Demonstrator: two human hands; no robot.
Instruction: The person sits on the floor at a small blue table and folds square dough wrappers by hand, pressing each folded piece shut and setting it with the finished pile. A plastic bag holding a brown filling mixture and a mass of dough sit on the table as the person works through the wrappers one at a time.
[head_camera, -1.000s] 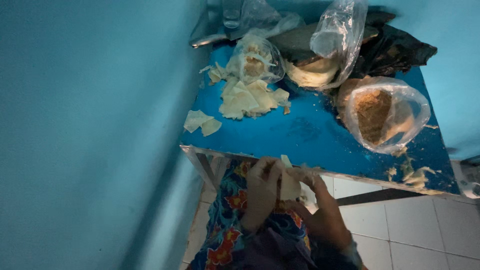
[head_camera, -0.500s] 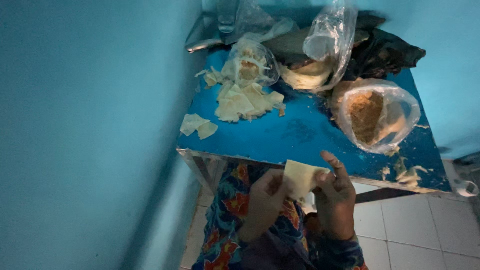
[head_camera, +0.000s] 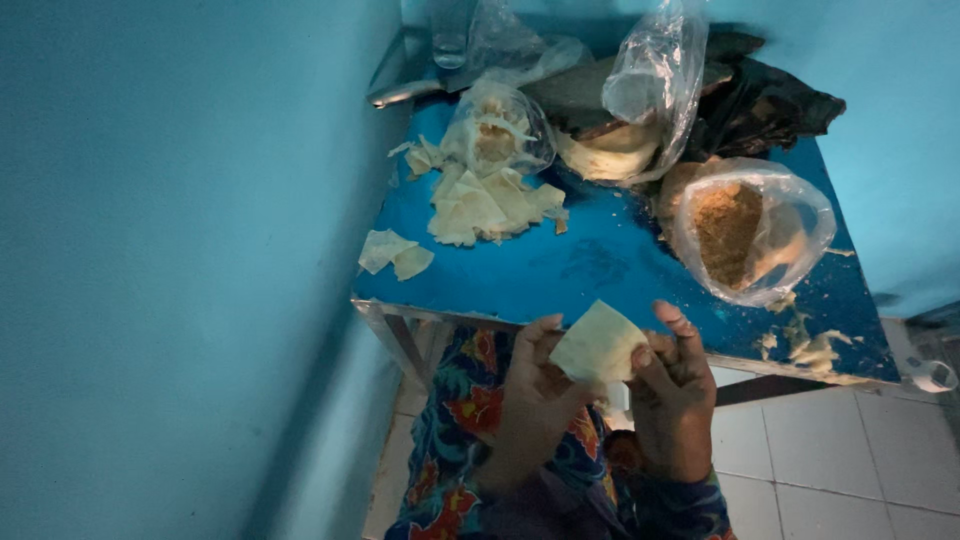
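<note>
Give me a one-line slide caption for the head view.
Both hands, left hand and right hand, hold a pale sheet at a blue table.

hands: left hand (head_camera: 530, 405) and right hand (head_camera: 672, 400) side by side, just before table (head_camera: 620, 265) front edge
sheet (head_camera: 598, 345): between both hands
sheet pile (head_camera: 490, 208): on table, left of centre
powder bag (head_camera: 750, 232): on table, right
two loose sheets (head_camera: 393, 253): table's left edge

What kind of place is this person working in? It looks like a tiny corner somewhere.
Probably a small home workspace in a corner, not a factory. A worn blue table stands against blue walls over a tiled floor, with a pile of pale leaf pieces and a clear bag of brown shreds on it.
</note>
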